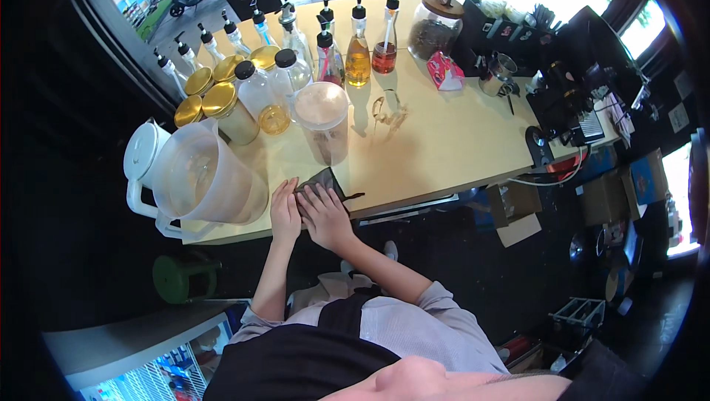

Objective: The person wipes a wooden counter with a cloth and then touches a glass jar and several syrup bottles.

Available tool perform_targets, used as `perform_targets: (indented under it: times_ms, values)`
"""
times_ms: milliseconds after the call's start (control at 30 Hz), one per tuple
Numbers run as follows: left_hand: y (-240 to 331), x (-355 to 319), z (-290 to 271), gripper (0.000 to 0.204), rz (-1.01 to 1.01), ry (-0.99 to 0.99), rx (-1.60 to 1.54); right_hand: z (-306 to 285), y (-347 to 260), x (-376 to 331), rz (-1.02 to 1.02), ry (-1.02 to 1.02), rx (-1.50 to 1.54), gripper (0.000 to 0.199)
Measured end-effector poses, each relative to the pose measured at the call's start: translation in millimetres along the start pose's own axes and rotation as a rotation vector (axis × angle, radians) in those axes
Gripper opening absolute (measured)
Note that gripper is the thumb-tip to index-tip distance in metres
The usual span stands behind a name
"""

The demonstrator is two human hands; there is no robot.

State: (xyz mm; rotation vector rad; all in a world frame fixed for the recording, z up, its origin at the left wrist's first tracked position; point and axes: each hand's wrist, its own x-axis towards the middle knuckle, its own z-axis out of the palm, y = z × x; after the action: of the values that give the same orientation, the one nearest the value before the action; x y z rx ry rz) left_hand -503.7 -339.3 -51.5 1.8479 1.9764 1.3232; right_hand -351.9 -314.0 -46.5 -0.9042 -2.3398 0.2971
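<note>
A dark grey folded cloth (pixel 324 177) lies at the front edge of the pale wooden counter, with a thin dark strap or loop sticking out to its right. My right hand (pixel 325 216) rests flat on it, fingers stretched and spread. Along the cloth's left side lies my left hand (pixel 284 210), its fingers straight and close together, thumb side touching the cloth. Just beyond the cloth stands a tall translucent tub (pixel 325 135) with a pale top and brownish contents. A big translucent pitcher (pixel 200 179) is left of my left hand.
Behind the pitcher stand a white-lidded jug (pixel 142 153), gold-lidded jars (pixel 235 116) and black-capped bottles (pixel 257 98). Several pump bottles (pixel 359 61) line the back. A brown smear (pixel 388 113) marks the counter. Rightward are a pink packet (pixel 445 72), metal cup (pixel 497 77) and dark equipment (pixel 566 105).
</note>
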Motion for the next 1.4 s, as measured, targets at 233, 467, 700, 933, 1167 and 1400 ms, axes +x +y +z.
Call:
perform_targets:
  times_ms: [233,467,700,933,1167,1400]
  values:
    - [1,3,-4,0.042,-0.052,-0.011,-0.019,-86,89,-38,0.184,0.093,-0.085,0.052]
    - [6,4,5,0.039,0.058,0.021,0.123,-133,211,-60,0.632,0.21,-0.419,0.049]
    - [6,7,4,0.039,0.056,0.015,0.143,-58,115,-24,0.406,0.166,-0.331,0.054]
    - [3,12,8,0.038,0.058,-0.004,0.091,-53,51,-34,0.16,-0.047,-0.084,0.055]
    - [49,25,37,0.032,0.244,-0.107,-0.131,-125,176,-48,0.41,0.121,-0.292,0.047]
    - [51,38,77,0.033,0.282,-0.146,-0.112,-75,141,-27,0.523,0.052,-0.422,0.053]
